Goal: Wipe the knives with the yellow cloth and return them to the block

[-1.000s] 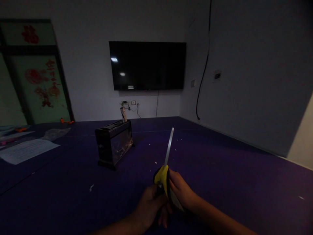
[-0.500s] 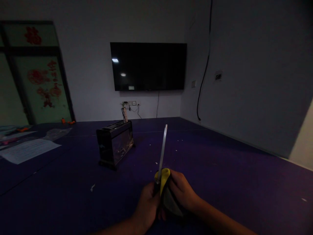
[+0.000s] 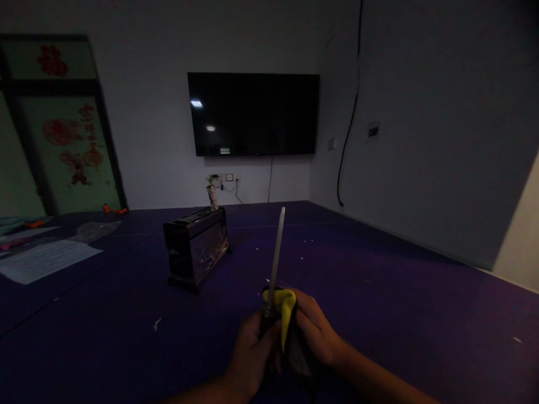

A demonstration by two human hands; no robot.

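In my left hand (image 3: 249, 353), low in the middle of the view, is a screwdriver (image 3: 277, 252). Its long, pale metal shaft points up and away from me, leaning slightly right, and the fingers wrap around its dark handle. My right hand (image 3: 316, 328) is closed on a yellow and dark grey cloth (image 3: 287, 306), bunched against the base of the shaft. The two hands are close together, and the cloth hides part of the handle and some fingers.
A black box-shaped appliance (image 3: 196, 247) stands ahead to the left, with a small patterned vase (image 3: 213, 197) at its far end. Papers (image 3: 50, 259) and plastic film (image 3: 95, 231) lie far left. White scraps dot the purple surface (image 3: 357, 314). A television (image 3: 255, 115) hangs behind.
The screwdriver's tip has shifted slightly left and up. The cloth's yellow side is now spread wider beside the shaft, folded over to the right. Both hands stay close together.
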